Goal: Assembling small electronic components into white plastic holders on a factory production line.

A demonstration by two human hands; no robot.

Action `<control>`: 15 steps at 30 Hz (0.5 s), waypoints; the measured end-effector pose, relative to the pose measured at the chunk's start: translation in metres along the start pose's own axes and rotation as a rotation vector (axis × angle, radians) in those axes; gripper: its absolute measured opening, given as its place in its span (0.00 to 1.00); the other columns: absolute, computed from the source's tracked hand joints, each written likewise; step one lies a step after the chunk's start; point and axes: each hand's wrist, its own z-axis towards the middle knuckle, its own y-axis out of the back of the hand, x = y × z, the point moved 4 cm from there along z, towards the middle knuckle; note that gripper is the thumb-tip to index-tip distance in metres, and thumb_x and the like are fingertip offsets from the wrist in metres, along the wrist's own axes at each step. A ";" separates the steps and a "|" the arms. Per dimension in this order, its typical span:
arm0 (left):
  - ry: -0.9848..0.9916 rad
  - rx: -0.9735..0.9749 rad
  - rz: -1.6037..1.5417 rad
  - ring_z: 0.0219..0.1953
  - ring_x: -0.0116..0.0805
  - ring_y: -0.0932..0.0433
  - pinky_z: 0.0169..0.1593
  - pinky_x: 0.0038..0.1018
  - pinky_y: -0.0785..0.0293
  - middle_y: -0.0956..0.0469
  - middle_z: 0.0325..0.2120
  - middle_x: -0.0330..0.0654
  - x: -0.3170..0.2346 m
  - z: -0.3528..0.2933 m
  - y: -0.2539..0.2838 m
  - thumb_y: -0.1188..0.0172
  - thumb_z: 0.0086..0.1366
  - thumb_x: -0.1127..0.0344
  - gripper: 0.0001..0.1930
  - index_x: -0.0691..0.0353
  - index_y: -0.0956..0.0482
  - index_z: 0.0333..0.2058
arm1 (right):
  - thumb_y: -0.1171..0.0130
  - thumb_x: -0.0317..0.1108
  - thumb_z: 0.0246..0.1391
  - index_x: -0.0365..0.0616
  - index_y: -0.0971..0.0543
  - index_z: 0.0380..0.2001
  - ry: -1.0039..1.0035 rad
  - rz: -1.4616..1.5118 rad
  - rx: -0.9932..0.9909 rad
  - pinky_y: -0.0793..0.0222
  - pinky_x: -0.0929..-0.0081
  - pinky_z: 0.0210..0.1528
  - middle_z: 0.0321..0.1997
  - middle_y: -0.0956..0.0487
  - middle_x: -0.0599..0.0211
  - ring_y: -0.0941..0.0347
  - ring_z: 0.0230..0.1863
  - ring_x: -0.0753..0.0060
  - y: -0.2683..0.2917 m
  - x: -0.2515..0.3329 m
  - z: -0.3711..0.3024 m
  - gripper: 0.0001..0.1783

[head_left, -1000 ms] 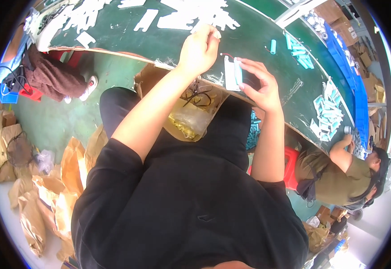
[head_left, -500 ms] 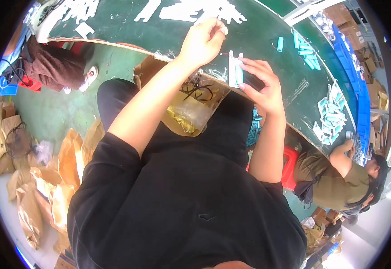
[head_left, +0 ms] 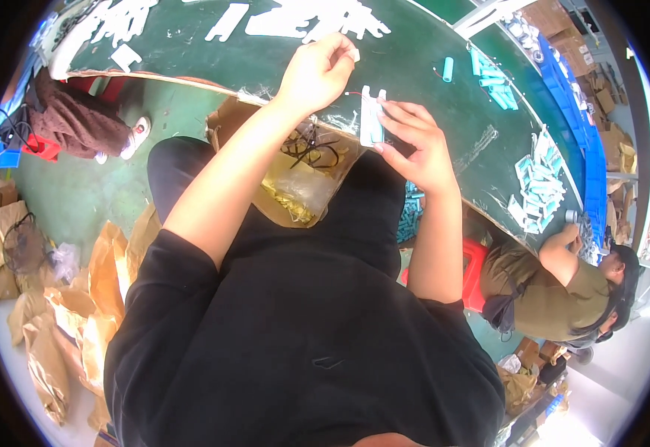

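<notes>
My left hand (head_left: pixel 314 74) is closed in a pinch over the green table, with a small white piece (head_left: pixel 355 55) showing at its fingertips. Its exact kind is too small to make out. Just to the right, a flat white piece with a notched top (head_left: pixel 367 112) lies by the table's near edge, a teal cylinder on it like a battery cell. A thin red wire runs from its upper end toward my left hand. The thumb and fingertips of my right hand (head_left: pixel 420 145) grip this piece along its right side, its other fingers slightly spread.
Flat white pieces (head_left: pixel 265 24) lie at the far side. Teal cylinders (head_left: pixel 495 82) and a pile of teal-and-white pieces (head_left: pixel 539 186) sit to the right, before blue bins (head_left: pixel 597 171). An open carton (head_left: pixel 288 212) stands at my knees. A co-worker (head_left: pixel 541 287) sits at right.
The whole view has shifted slightly, so the table things appear a little further left. Both hands keep nearly the same pose and hold.
</notes>
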 end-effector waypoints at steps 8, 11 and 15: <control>-0.007 -0.050 -0.039 0.30 0.36 0.13 0.39 0.33 0.19 0.13 0.28 0.47 0.006 0.003 0.000 0.39 0.71 0.68 0.06 0.62 0.16 0.42 | 0.17 0.31 0.41 0.42 0.13 0.54 0.058 -0.065 -0.018 0.25 0.56 0.65 0.66 0.16 0.59 0.21 0.62 0.49 -0.002 0.003 0.000 0.32; -0.032 0.023 0.022 0.34 0.23 0.19 0.40 0.24 0.21 0.15 0.33 0.38 0.002 0.005 -0.005 0.41 0.78 0.69 0.07 0.64 0.18 0.47 | 0.17 0.41 0.42 0.45 0.11 0.50 0.065 -0.124 -0.052 0.24 0.58 0.63 0.62 0.14 0.64 0.20 0.58 0.52 0.004 0.002 0.000 0.30; 0.049 0.021 0.011 0.38 0.26 0.17 0.41 0.24 0.19 0.15 0.39 0.40 0.015 0.007 -0.002 0.43 0.80 0.70 0.07 0.64 0.19 0.50 | 0.18 0.43 0.42 0.47 0.11 0.52 0.038 -0.069 -0.094 0.23 0.59 0.60 0.62 0.14 0.70 0.20 0.53 0.55 0.007 0.003 -0.002 0.31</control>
